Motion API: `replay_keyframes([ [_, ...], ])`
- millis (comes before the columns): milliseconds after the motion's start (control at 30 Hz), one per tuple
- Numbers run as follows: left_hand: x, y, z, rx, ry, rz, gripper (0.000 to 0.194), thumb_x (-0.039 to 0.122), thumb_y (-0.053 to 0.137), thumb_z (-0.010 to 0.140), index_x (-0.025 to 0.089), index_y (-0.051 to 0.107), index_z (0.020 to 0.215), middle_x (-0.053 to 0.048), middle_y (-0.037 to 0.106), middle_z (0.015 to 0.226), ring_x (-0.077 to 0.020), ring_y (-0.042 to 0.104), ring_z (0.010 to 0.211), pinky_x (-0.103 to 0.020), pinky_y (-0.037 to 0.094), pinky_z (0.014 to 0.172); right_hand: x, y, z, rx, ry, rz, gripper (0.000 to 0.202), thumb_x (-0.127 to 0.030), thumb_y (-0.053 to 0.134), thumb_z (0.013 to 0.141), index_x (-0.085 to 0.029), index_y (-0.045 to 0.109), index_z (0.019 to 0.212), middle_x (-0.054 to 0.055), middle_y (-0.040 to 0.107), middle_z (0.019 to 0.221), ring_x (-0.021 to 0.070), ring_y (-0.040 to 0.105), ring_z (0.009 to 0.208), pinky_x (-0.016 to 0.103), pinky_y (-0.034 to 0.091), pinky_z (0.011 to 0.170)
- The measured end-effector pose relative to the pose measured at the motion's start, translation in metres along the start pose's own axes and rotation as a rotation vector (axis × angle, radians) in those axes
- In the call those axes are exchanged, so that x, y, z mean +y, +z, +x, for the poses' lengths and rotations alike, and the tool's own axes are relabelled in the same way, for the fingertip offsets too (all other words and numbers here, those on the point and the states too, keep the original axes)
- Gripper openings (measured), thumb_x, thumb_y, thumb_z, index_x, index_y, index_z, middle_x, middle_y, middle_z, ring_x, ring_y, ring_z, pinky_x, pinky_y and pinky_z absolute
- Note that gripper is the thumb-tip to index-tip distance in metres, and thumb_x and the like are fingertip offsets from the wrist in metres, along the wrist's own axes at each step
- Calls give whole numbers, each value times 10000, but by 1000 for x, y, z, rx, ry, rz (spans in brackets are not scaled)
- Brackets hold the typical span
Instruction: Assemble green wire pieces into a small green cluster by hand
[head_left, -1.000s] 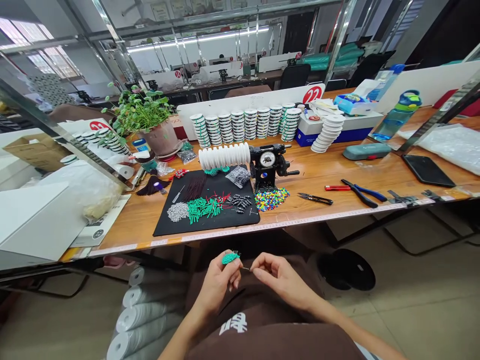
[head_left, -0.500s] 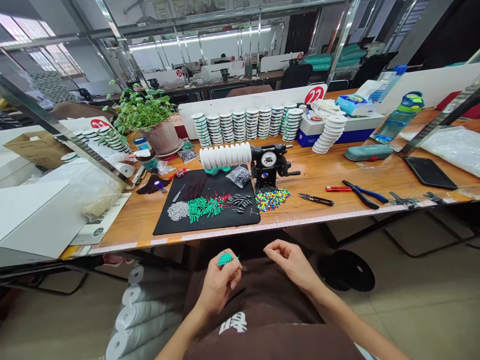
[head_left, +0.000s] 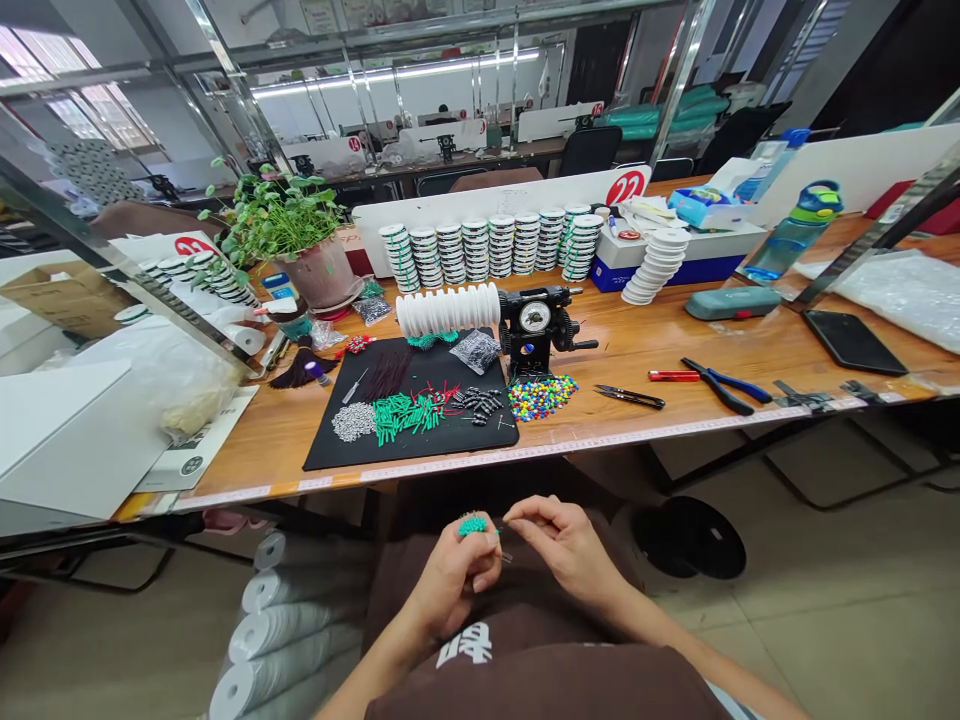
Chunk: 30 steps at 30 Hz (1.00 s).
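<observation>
My left hand is closed around a small green beaded piece, whose knobbly top shows above the fingers. Thin pale ends poke out on its right side. My right hand pinches with thumb and forefinger just right of the piece; whatever is between those fingertips is too small to make out. Both hands are over my lap, below the table edge. On the black mat ahead lie green tubes, silvery beads, dark red strands and black parts.
A black winding machine bears a row of white spools. Beside it are multicoloured beads, thread snips, pliers and a phone. Stacked thread spools and a potted plant stand behind.
My right hand has moved left and slightly down, its fingertips now close to the green piece. The left hand has shifted a little right and down, still holding it.
</observation>
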<state>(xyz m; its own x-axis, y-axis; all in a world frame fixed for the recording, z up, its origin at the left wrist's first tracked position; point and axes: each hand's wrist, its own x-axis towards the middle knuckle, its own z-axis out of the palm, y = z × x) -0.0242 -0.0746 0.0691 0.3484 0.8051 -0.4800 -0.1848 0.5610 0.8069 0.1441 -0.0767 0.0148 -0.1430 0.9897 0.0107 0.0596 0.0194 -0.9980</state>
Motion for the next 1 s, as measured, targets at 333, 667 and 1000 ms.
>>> replay_keyframes([
  [333, 4, 4, 0, 11, -16, -11, 250, 307, 684, 670, 181, 471, 633, 94, 307, 511, -36, 188, 433, -208, 117, 426, -5, 3, -1, -34, -5, 151, 224, -420, 673, 877, -228, 782, 841, 32, 737, 793, 189, 644, 742, 345, 459, 845],
  [667, -7, 2, 8, 37, 27, 220, 265, 415, 672, 738, 193, 533, 700, 69, 413, 465, -87, 353, 411, -219, 282, 432, -13, 9, 2, -75, 196, 600, 411, -566, 771, 754, -177, 640, 778, -3, 572, 701, 127, 494, 654, 262, 425, 649],
  [1000, 3, -2, 8, 233, 281, 647, 241, 364, 680, 774, 138, 721, 700, -39, 611, 627, -147, 470, 591, -267, 370, 582, -10, 4, -3, -9, -192, -182, 175, -273, 544, 949, -214, 689, 1027, 6, 573, 726, 154, 501, 667, 304, 375, 672],
])
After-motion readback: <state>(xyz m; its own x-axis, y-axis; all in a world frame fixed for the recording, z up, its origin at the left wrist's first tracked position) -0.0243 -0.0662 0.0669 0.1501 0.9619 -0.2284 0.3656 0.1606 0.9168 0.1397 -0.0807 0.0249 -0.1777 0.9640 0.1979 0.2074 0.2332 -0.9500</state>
